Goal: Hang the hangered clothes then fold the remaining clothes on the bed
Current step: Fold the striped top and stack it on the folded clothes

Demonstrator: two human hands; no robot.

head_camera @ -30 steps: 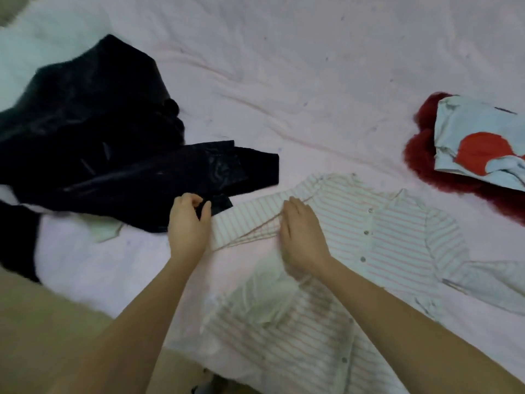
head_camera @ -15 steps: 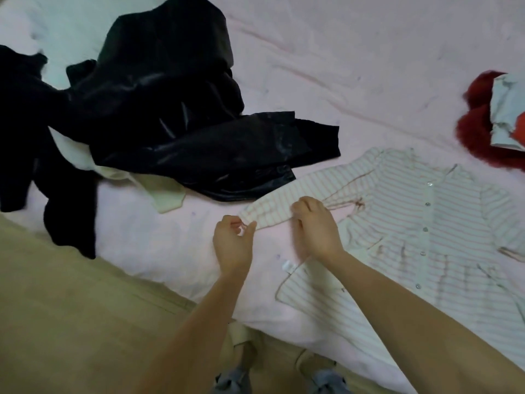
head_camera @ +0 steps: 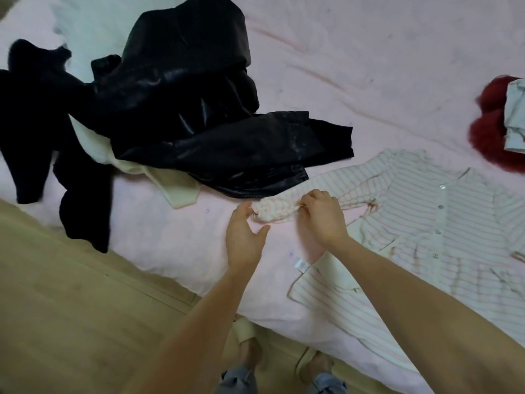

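Right hand (head_camera: 322,220) pinching striped shirt (head_camera: 443,223) sleeve, left hand (head_camera: 244,240) open beside cuff

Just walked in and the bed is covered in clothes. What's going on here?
A person stands at the bed's edge, working on a pink-striped button shirt spread on the pink sheet. The right hand pinches the shirt's sleeve near its cuff; the left hand, fingers relaxed, is at the cuff's end. A black leather jacket lies heaped beside it, unfolded, and a red fuzzy garment sits at the far right.
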